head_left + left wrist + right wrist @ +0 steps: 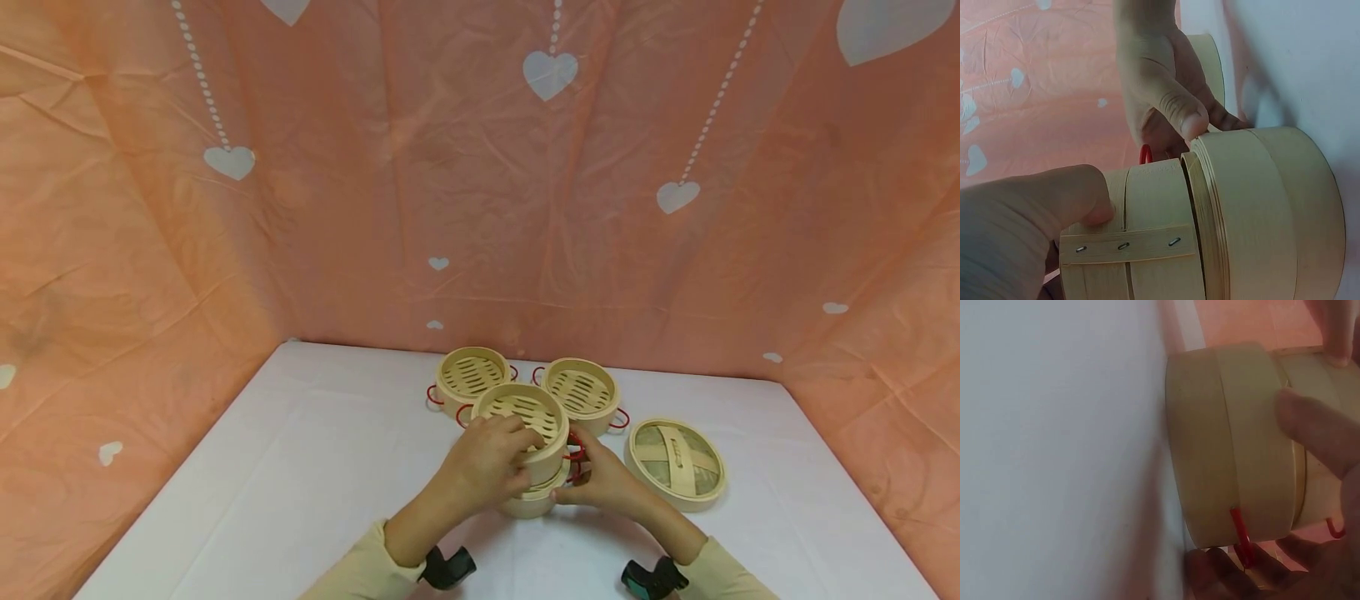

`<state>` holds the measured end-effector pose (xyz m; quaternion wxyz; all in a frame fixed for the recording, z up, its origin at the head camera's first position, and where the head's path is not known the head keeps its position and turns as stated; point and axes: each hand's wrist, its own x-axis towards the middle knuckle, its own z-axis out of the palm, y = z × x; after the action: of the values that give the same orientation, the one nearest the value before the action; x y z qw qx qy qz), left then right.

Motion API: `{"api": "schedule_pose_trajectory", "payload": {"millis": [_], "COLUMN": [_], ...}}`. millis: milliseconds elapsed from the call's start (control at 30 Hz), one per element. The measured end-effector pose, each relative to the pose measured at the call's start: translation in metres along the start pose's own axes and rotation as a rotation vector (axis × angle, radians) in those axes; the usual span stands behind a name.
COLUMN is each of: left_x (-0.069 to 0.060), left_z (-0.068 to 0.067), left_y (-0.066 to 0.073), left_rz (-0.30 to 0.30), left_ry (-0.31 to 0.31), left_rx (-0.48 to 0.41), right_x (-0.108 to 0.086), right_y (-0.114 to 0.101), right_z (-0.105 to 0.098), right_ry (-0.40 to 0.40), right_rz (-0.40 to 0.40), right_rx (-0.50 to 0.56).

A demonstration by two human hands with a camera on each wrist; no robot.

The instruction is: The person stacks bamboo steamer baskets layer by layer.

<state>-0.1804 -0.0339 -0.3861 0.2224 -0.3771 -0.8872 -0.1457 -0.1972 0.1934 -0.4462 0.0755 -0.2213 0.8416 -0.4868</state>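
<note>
Two round bamboo steamer baskets stand one over the other near the table's front; the upper basket (551, 468) has a slatted floor and red handles. My left hand (487, 462) grips its near left wall, fingers over the rim; in the left wrist view the thumb presses the upper basket's wall (1154, 194). My right hand (603, 479) holds the lower basket (527, 506) from the right. The right wrist view shows the right thumb at the top edge of the lower basket (1210, 444) and the fingers around its far side, by a red handle (1241, 534).
Behind the stack stand two more slatted baskets, one at the back left (453, 402) and one at the back right (600, 423). A woven bamboo lid (678, 458) with a strap handle lies at the right on the white table (300, 467). An orange cloth hangs behind.
</note>
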Motion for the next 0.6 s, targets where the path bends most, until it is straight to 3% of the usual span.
{"api": "schedule_pose_trajectory", "payload": {"millis": [600], "left_x": [-0.0018], "left_z": [0.0030], "left_y": [0.0085], "left_rz": [-0.004], "left_ry": [0.008], "left_rx": [0.013], "right_x": [-0.0011], "right_y": [0.0008], "right_z": [-0.0011], "right_ry": [0.014], "right_rz": [0.011], "right_rx": [-0.014]}}
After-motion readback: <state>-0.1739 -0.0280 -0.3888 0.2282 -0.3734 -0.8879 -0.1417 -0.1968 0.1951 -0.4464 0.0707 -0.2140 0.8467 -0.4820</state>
